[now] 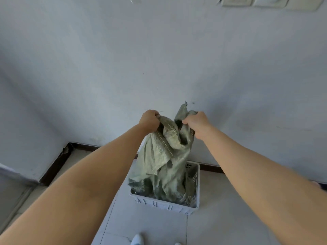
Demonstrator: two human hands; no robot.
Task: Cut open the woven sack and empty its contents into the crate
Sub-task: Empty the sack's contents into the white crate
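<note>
Your left hand (149, 121) and right hand (197, 123) each grip the upended woven sack (164, 156) above the crate (166, 206); emptying appears nearly complete, contents unclear.

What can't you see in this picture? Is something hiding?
Head view:
What lies in the white crate: the woven sack hangs into it and covers it.
The sack's lower end: behind the crate's near wall.
Fingertips of the left hand and right hand: buried in sack folds.
White shoes: cut off by the bottom edge.
Pale wall panels: cut off by the top edge.
</note>
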